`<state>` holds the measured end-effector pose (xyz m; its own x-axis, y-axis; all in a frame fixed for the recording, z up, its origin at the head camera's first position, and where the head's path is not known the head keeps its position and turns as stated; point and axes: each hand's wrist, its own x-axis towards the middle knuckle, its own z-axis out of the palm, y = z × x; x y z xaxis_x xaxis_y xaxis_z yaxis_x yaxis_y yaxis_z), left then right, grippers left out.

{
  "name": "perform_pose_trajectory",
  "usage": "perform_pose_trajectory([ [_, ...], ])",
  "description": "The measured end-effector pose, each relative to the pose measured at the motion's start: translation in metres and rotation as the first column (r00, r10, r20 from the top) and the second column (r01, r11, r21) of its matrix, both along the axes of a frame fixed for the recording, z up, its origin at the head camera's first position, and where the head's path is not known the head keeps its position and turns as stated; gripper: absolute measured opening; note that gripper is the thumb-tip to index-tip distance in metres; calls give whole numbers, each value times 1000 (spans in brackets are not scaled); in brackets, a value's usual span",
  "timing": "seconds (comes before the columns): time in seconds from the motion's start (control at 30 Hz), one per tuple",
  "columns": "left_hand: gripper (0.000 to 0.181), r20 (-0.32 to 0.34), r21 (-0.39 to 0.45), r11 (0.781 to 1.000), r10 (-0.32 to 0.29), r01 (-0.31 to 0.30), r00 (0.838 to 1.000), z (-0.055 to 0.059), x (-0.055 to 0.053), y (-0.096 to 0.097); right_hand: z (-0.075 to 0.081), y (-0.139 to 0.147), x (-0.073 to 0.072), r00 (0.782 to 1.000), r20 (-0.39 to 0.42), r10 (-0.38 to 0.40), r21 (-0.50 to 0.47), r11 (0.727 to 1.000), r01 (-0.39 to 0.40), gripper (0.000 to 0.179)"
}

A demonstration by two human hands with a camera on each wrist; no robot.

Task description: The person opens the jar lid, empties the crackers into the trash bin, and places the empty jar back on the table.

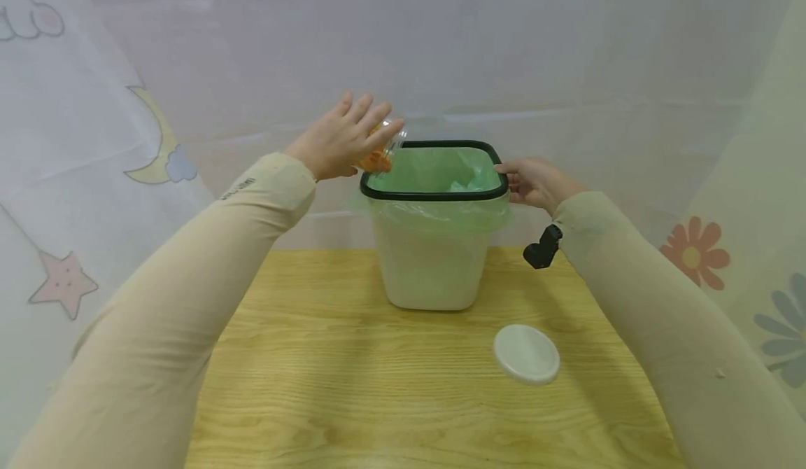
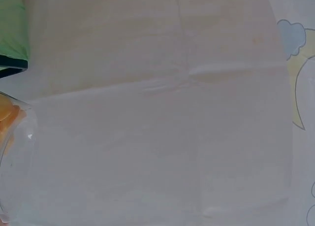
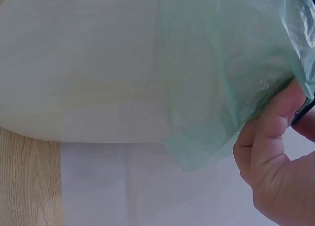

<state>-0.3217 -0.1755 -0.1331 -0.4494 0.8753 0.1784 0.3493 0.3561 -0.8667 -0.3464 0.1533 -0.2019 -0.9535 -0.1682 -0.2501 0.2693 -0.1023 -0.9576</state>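
Note:
My left hand (image 1: 345,137) holds a clear jar (image 1: 397,144) tilted at the left side of the bin's rim, its fingers spread over the top. Orange pieces (image 1: 376,162) lie inside the jar; their kind is unclear. In the left wrist view only part of the jar (image 2: 19,152) shows at the left edge. A pale trash bin (image 1: 434,262) with a black rim (image 1: 434,195) stands on the table, lined with a green bag (image 1: 428,164). With fingers and thumb, my right hand (image 1: 536,183) grips the rim's right side, over the liner (image 3: 221,78).
A round white lid (image 1: 526,354) lies on the wooden table (image 1: 302,385), in front of the bin and to its right. Behind the table hangs a pale printed sheet (image 1: 504,49). A small black device (image 1: 543,247) is fixed at the right wrist.

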Motion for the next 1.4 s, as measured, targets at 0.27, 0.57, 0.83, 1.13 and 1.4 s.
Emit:
perform_pose_trajectory([
  [0.27,101,-30,-100,994,51,-54,998,2,5,10,2,4,4,1000,7,-4,8,1000,4,9],
  [0.57,87,-90,-147,989,8,-21,996,0,5,12,3,7,7,1000,4,10,25,1000,-10,8],
  [0.83,85,-168,-193,981,-36,3,985,0,5,13,2,8,5,1000,15,6,47,999,-7,10],
  [1.13,90,-192,-219,976,-34,-9,981,1,4,15,1,9,5,1000,7,13,41,999,-14,10],
  [1.4,89,-208,-241,970,-13,-38,978,5,6,16,0,7,5,1000,6,2,33,999,-2,9],
])
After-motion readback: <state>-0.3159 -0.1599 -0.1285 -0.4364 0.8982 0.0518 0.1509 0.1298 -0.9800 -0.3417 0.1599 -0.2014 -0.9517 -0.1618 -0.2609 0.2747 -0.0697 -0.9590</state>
